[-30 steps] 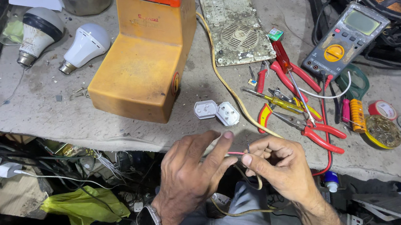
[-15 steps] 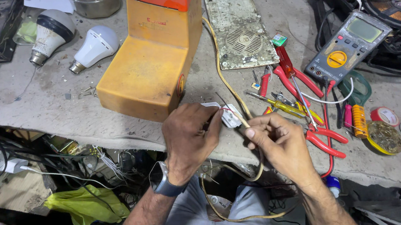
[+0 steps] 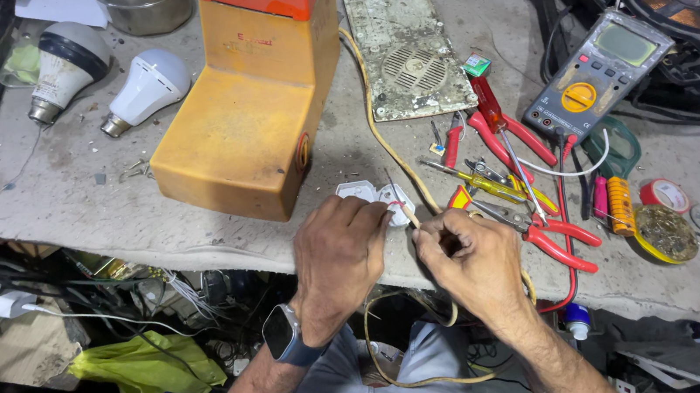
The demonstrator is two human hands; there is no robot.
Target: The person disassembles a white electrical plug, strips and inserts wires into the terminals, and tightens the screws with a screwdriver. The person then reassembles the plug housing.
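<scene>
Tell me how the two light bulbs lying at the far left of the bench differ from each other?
The left bulb has a dark band between its dome and its pale base, while the right bulb is white all over. The left bulb looks dirtier and more worn; the right bulb looks cleaner. The left bulb lies nearer the bench's edge, the right bulb nearer the orange box. Both lie on their sides, metal screw caps pointing lower left.
</scene>
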